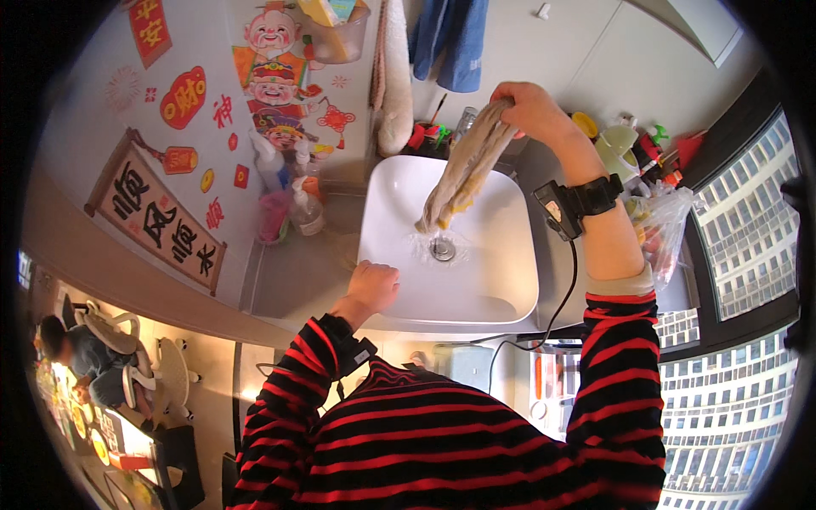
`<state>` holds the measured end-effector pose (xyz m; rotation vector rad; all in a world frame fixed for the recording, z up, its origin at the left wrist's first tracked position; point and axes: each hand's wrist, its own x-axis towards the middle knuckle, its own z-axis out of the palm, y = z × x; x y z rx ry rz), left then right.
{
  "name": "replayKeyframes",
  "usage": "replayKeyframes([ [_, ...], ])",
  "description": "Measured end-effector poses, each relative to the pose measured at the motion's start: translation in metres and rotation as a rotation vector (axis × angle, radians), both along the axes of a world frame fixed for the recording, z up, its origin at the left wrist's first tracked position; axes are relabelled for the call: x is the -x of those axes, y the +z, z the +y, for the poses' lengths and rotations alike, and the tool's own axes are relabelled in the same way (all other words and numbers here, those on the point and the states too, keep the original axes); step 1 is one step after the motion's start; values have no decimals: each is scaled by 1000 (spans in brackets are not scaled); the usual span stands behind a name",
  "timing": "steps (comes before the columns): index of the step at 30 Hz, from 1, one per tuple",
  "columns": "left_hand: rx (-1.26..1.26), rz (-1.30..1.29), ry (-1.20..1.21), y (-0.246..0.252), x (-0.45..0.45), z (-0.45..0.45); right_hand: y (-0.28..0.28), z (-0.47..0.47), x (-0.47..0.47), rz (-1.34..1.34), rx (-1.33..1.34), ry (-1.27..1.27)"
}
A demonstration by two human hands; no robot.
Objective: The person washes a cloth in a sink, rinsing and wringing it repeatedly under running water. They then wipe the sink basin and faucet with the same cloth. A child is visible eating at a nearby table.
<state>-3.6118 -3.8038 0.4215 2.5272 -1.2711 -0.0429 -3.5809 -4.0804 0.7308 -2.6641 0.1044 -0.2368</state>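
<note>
A white washbasin point(491, 280) lies before me, with a round metal drain point(442, 249) and some water around it. My right hand point(524, 109) is raised over the basin's far edge and grips a wet beige-brown cloth point(465, 159). The cloth hangs down slantwise into the basin, its lower end just beyond the drain; a yellowish part shows on its underside. My left hand point(375, 285) is closed at the basin's near left rim, and nothing can be seen in it. The tap is mostly hidden behind the cloth.
Spray bottles point(308, 207) and a pink container point(274, 217) stand left of the basin. Towels point(449, 44) hang beyond it. At right are a light green container point(617, 148) and a plastic bag point(663, 223). A black cable point(567, 306) runs from my right wrist. A person point(95, 350) sits far left.
</note>
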Motion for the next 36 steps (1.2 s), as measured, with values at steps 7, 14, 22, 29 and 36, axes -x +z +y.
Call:
replayKeyframes([
  [7, -13, -10, 47, 6, 2, -4, -134, -35, -10, 130, 567, 235],
  [14, -32, 2, 43, 8, -1, -4, -328, -5, 28, 409, 294, 201],
  [22, 485, 361, 60, 30, -42, -33, -157, -29, 1, 54, 316, 365],
  [29, 721, 652, -94, 133, -95, -130, -39, -24, 10, -151, 41, 176],
  [36, 850, 871, -121, 161, -89, -141, -70, -14, 29, -137, -12, 166],
])
